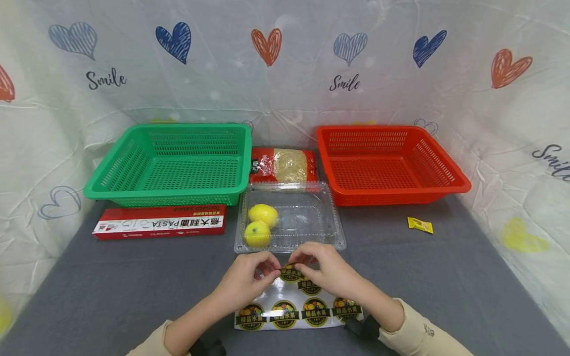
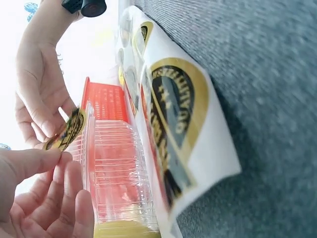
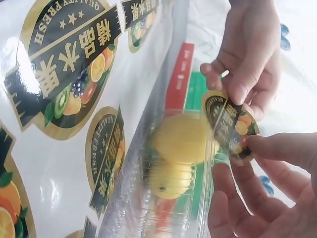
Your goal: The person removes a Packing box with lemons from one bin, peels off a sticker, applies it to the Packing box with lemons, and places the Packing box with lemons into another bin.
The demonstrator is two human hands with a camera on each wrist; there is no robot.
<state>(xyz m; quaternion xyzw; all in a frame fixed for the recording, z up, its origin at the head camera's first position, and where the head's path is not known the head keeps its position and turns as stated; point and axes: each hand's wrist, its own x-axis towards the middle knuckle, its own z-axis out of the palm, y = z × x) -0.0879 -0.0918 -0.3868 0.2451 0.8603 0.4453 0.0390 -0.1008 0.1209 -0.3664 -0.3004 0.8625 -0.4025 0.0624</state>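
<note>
Between them, my left hand [image 1: 247, 278] and right hand [image 1: 328, 269] pinch a round black-and-gold fruit sticker [image 3: 230, 126], one at each side, thumb against fingers. It is raised above a white sticker sheet [image 1: 267, 297] that lies on the table and carries several more of the same labels. Just beyond the hands, a clear plastic container [image 1: 307, 222] holds two lemons [image 1: 262, 215] at its left end. The left wrist view shows the sticker nearly edge-on, with the sheet's near corner lifted off the cloth.
A green basket [image 1: 173, 197] stands at the back left, a red basket [image 1: 401, 196] at the back right. Between them lies a red noodle bag [image 1: 289, 164]. In front of the green one is a red pasta box [image 1: 160, 222]. A small yellow packet [image 1: 420, 225] lies right.
</note>
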